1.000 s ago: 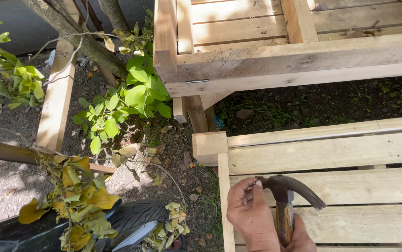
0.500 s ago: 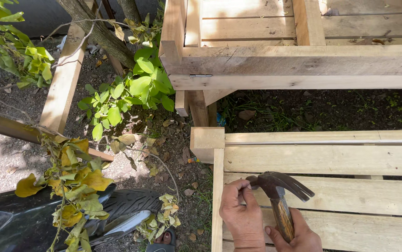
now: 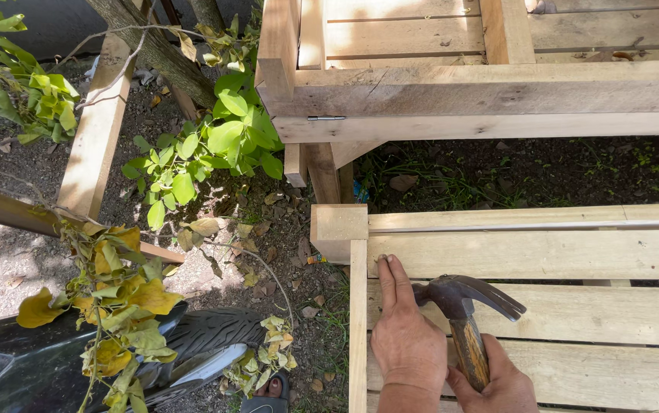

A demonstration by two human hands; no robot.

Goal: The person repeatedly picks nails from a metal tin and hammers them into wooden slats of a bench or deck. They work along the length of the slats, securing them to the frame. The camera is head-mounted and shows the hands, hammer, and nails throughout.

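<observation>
My right hand grips the wooden handle of a claw hammer at the bottom of the view. The hammer's dark metal head lies low over a pale wooden slat of a pallet-like frame, its claw pointing right. My left hand rests flat on the slats just left of the hammer head. Its fingers are stretched out and point away from me, with the fingertips near the frame's left corner block. I see no nail between the fingers.
A second wooden frame stands beyond, across a strip of dark soil. Leafy green plants, yellowing leaves, a loose plank and a tree trunk lie left. A black tyre sits bottom left.
My left hand's fingers have gone from curled beside the hammer head to stretched flat on the slat. The hammer has stayed low over the wood, and the view has shifted slightly.
</observation>
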